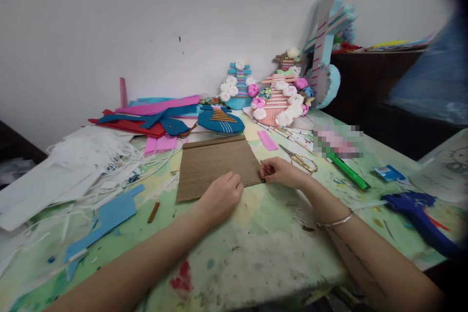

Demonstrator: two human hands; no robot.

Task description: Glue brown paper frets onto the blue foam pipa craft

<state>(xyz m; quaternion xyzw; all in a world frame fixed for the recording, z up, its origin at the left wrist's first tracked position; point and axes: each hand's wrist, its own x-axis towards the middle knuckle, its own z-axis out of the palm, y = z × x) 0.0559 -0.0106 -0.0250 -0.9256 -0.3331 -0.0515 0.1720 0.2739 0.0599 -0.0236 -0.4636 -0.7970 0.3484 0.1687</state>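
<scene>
A brown, fine-grained sheet (214,165) lies flat in front of me, with a narrow raised or folded strip along its far edge. My left hand (224,195) rests on the sheet's near edge, its fingers curled and closed against it. At the sheet's right edge, my right hand (278,172) is closed in a pinch. A small dark tip shows by its fingers, but what it belongs to is hidden. Gold-handled scissors (302,160) lie just beyond my right hand. A pink paper strip (267,140) is near the sheet's far right corner.
On the right are a green box cutter (349,171) and a blue glue gun (413,204). White sheets and strings (87,156) and a blue offcut (113,209) lie left. Behind stand a teal decorated lute shape (221,121) and flowered pieces (280,102) by the wall.
</scene>
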